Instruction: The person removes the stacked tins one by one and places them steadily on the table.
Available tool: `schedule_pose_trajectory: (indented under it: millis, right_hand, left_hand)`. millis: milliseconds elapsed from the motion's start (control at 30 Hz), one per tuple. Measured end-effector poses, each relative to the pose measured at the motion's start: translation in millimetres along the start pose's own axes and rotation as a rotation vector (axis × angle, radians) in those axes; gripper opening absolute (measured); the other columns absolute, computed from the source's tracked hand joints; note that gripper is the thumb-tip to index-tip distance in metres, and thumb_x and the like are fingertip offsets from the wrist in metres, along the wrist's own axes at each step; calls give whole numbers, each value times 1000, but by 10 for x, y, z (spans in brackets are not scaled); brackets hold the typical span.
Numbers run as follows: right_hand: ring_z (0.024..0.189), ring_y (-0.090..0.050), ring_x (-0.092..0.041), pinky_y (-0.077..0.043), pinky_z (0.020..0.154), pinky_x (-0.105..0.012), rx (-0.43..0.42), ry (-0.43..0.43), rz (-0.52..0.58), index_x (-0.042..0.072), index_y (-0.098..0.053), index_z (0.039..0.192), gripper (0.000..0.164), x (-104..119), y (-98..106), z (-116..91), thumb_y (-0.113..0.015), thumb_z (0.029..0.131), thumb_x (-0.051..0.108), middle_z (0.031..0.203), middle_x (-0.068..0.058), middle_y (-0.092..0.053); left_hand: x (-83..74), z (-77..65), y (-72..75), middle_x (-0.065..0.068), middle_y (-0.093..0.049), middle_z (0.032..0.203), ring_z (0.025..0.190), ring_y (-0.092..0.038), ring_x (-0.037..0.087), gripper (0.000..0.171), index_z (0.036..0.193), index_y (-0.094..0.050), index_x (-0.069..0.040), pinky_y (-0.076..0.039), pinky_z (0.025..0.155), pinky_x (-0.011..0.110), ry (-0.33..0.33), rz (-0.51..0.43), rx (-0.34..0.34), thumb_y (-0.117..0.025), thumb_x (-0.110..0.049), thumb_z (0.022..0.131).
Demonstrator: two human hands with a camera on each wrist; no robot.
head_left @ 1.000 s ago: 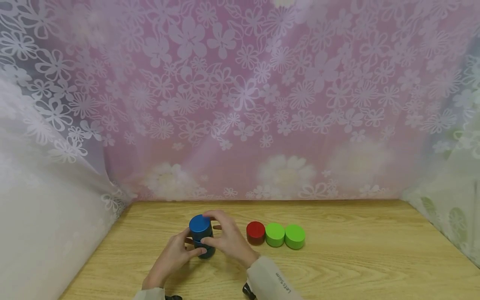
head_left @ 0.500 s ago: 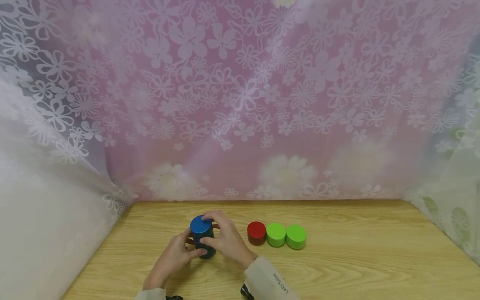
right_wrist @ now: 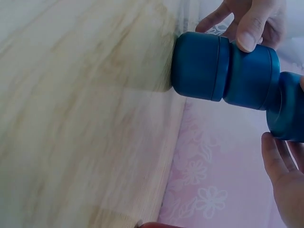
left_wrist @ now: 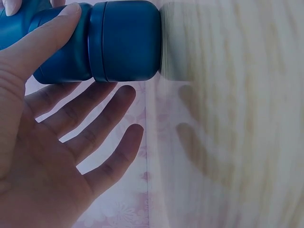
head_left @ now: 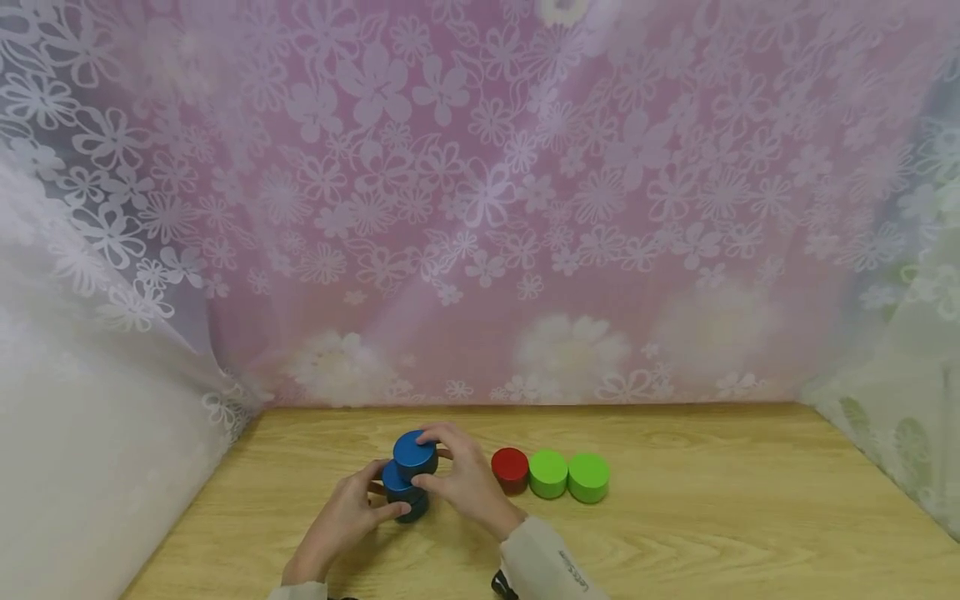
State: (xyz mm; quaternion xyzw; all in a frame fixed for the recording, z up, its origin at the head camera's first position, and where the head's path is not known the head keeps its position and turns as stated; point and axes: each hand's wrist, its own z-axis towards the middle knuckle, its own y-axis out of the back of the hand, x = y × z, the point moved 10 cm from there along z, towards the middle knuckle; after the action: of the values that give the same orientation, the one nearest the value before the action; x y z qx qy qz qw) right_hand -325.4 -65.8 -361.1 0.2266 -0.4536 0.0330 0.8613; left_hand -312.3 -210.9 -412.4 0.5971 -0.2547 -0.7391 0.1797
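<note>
Three blue lidded round tins form a stack at the left of the table. The bottom tin (right_wrist: 195, 66) stands on the tabletop, and the middle tin (right_wrist: 249, 78) sits squarely on it. My left hand (head_left: 337, 515) holds the middle tin, thumb at the near side and fingers behind; its lower fingers extend loosely past the bottom tin. With thumb and fingers, my right hand (head_left: 471, 485) grips the top tin (head_left: 415, 452) around its side, one finger over the lid. That tin is offset to the right, uncovering part of the middle tin's lid.
To the right, a red tin (head_left: 510, 472) and two green tins (head_left: 548, 475) stand in a row on the wooden table (head_left: 712, 517). A floral curtain (head_left: 480, 250) hangs along the back edge and both sides.
My right hand has shifted the top tin rightward, out of line with the two below. Earlier it sat nearly aligned over them. My left hand stays at the stack.
</note>
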Motion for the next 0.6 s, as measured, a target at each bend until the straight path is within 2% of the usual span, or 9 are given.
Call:
schedule_pose_trajectory:
  millis: [433,600]
  right_hand:
    - [122,-58,-34,-52,99,-47,-1,6,8,0,-65,119,35,-21,79,-71,-80,86,-1,134,-18,-57]
    - [121,-59,-34,-51,99,-49,-6,3,3,1,-65,119,37,-37,132,-106,-80,86,-1,132,-16,-58]
  left_hand:
    - [26,-9,-6,15,-67,117,99,-67,30,64,137,-57,4,-58,81,48,28,-12,11,-85,-18,84]
    - [13,-4,-7,15,-68,117,98,-67,30,64,136,-57,4,-58,81,48,41,-1,10,-86,-18,84]
